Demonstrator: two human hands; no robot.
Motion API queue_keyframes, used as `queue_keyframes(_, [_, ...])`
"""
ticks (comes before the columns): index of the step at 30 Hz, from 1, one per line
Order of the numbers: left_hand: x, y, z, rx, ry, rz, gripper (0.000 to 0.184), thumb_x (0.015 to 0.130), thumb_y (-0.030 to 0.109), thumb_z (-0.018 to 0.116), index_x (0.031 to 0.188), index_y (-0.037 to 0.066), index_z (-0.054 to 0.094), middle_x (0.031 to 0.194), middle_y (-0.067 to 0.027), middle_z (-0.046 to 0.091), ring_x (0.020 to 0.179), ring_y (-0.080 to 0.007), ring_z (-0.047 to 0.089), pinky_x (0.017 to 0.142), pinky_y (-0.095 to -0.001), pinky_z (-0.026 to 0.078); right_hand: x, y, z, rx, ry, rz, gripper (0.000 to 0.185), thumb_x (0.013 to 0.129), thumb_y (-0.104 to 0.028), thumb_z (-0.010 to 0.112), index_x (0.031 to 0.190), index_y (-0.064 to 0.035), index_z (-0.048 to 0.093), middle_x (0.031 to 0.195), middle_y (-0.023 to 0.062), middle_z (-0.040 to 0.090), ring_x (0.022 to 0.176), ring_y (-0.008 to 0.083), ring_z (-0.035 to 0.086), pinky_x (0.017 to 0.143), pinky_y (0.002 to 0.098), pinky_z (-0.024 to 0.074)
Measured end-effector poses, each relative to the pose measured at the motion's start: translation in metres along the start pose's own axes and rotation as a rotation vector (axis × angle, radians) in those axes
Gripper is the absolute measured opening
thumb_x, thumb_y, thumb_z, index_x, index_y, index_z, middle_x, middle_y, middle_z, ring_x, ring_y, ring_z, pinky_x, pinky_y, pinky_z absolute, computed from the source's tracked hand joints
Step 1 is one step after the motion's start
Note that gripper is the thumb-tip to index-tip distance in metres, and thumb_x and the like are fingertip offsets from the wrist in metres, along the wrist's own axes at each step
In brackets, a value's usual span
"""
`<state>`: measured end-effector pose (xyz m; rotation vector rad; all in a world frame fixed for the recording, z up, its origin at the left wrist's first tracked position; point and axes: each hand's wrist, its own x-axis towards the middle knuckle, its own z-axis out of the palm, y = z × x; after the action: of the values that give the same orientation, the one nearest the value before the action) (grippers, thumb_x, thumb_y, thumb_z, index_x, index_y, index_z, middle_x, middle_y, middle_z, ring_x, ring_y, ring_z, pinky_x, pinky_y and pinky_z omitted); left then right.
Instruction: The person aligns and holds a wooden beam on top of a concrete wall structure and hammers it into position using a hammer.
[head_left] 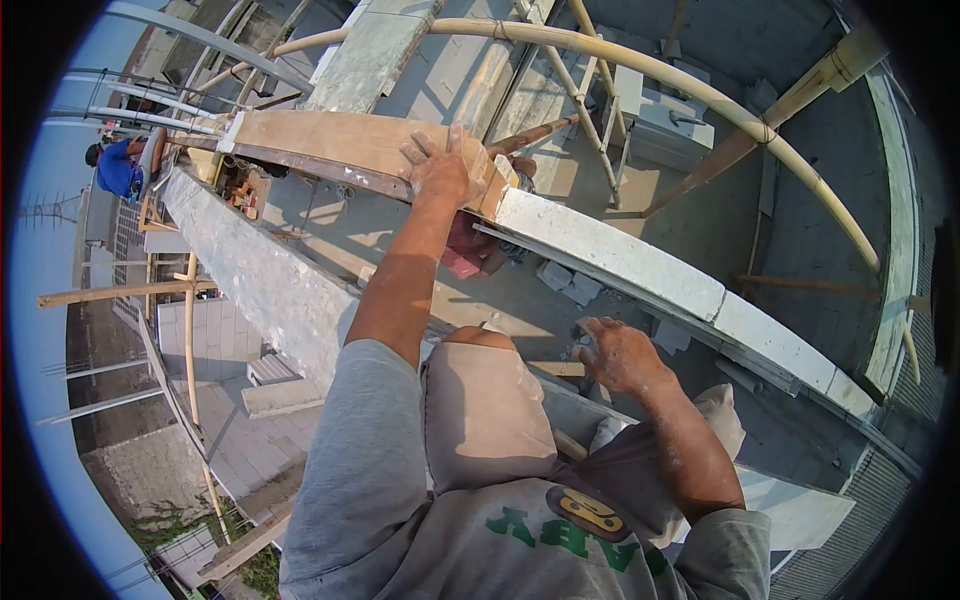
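Observation:
My left hand [440,168] lies on a long brown plywood board [330,135] with its fingers spread, near the board's right end. The board rests along a beam line and meets a row of white lightweight blocks [610,230] at that end. My right hand [622,355] hangs in the air above my right knee, its dusty fingers loosely bent and apart. I see nothing held in it, though its palm is turned away. Directly below the board, a person in red clothing [468,248] is partly hidden.
A rough grey wall top [260,265] runs at the left. Bamboo poles [690,85] arch across the upper right. White blocks [665,130] are stacked on the floor below. Another person in blue [120,172] crouches at the far left. Open drops lie on both sides.

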<state>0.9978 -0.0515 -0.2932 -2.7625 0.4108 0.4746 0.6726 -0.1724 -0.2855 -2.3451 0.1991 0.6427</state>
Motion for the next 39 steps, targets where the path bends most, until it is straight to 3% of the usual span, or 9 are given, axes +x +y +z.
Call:
queue_keyframes(8, [0.006,-0.003,0.007,-0.063,-0.001,0.011,0.118,0.069,0.052,0.080,0.157,0.029,0.004,0.158,-0.0325,0.002,0.143,-0.0560,0.009,0.106,-0.0695,0.028,0.001,0.000,0.003,-0.013,0.052,-0.034,0.049,0.090,-0.033,0.064,0.127,-0.0021,0.054,0.113,0.0250,0.063,0.105,0.0410,0.063,0.089,0.0468,0.0517])
queue_keyframes(11, [0.004,-0.002,0.005,-0.087,0.001,0.011,0.118,0.070,0.052,0.080,0.157,0.029,0.003,0.158,-0.0330,0.002,0.143,-0.0562,0.009,0.107,-0.0690,0.027,0.000,-0.009,-0.007,0.020,-0.024,0.027,0.050,0.091,-0.032,0.062,0.132,-0.0037,0.052,0.123,0.0272,0.060,0.113,0.0430,0.059,0.097,0.0462,0.0485])
queue_keyframes(14, [0.005,-0.003,0.007,-0.089,0.011,0.013,0.118,0.070,0.051,0.080,0.157,0.029,0.003,0.157,-0.0334,0.001,0.143,-0.0564,0.009,0.108,-0.0688,0.026,0.001,0.000,0.005,-0.020,0.072,-0.043,0.050,0.089,-0.034,0.066,0.126,-0.0031,0.054,0.112,0.0246,0.063,0.104,0.0409,0.063,0.089,0.0473,0.0518])
queue_keyframes(20, [-0.004,-0.005,-0.001,-0.109,0.010,0.040,0.118,0.071,0.049,0.079,0.157,0.026,0.002,0.157,-0.0342,0.003,0.143,-0.0570,0.010,0.108,-0.0681,0.026,0.002,0.001,0.005,-0.028,0.055,-0.032,0.050,0.089,-0.033,0.065,0.127,-0.0031,0.053,0.115,0.0250,0.063,0.105,0.0413,0.063,0.090,0.0468,0.0511])
queue_keyframes(23, [-0.002,-0.004,-0.001,-0.101,-0.003,0.038,0.118,0.071,0.049,0.079,0.157,0.024,0.002,0.157,-0.0346,0.003,0.143,-0.0572,0.010,0.108,-0.0682,0.026,0.000,-0.014,-0.010,0.012,-0.049,0.060,0.051,0.091,-0.033,0.063,0.132,-0.0057,0.052,0.125,0.0266,0.059,0.114,0.0426,0.058,0.098,0.0454,0.0478])
queue_keyframes(39, [-0.002,-0.004,-0.002,-0.116,-0.013,0.034,0.117,0.071,0.048,0.079,0.157,0.025,0.003,0.157,-0.0339,0.001,0.143,-0.0571,0.008,0.108,-0.0687,0.025,0.004,-0.008,-0.003,-0.008,-0.030,0.036,0.050,0.091,-0.033,0.064,0.131,-0.0054,0.053,0.123,0.0257,0.060,0.112,0.0416,0.060,0.096,0.0454,0.0489])
